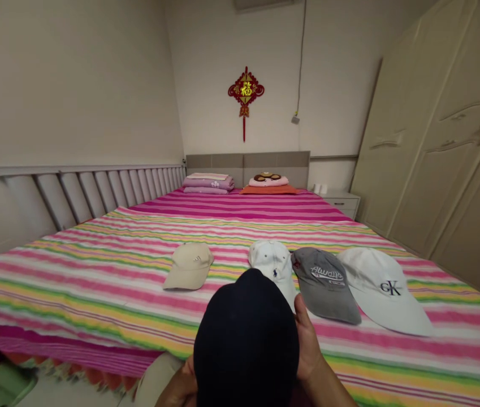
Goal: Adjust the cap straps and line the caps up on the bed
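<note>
- The left hand (182, 381) and right hand (308, 345) hold a dark cap (246, 339) between them, one at each side.
- A beige cap (189, 265) lies on the striped bed (108, 271), apart from the others.
- The dark cap partly hides a white cap (270, 257).
- Beside that lie a gray cap (327, 288) and a CK cap (386, 291).
- A red ornament (246, 90) hangs above the headboard (273, 162).
</note>
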{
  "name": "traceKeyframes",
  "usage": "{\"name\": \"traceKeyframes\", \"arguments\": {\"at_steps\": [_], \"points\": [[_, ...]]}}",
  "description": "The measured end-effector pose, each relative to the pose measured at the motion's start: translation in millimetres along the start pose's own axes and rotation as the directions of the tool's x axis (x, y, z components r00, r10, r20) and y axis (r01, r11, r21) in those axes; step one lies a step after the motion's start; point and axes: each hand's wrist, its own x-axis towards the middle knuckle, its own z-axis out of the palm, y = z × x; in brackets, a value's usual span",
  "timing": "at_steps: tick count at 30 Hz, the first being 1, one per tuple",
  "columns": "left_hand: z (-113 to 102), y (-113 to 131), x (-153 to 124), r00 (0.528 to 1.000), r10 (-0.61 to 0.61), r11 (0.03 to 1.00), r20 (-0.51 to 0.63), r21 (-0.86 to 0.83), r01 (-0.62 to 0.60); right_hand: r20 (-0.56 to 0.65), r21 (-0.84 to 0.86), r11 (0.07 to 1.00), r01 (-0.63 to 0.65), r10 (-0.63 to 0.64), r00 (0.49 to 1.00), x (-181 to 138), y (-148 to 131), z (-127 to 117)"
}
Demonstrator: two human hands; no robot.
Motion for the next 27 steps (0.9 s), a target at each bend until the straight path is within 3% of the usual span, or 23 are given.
{"name": "traceKeyframes", "arguments": {"at_steps": [10,16,27], "points": [[-25.9,-17.8,9.0,0.994,0.103,0.968,0.036,-0.233,-0.092,-0.09,-0.083,0.995,-0.051,0.044,0.995,-5.9,32.4,-21.4],[-22.8,-27.3,14.2,0.998,0.046,0.927,0.053,-0.374,-0.023,-0.072,-0.057,0.997,-0.058,0.053,0.996,-0.7,28.0,-26.2],[-14.8,-24.1,13.4,0.994,0.063,0.91,0.087,-0.414,-0.022,-0.097,0.013,0.998,-0.063,0.064,0.993,2.7,26.9,-31.9]]}}
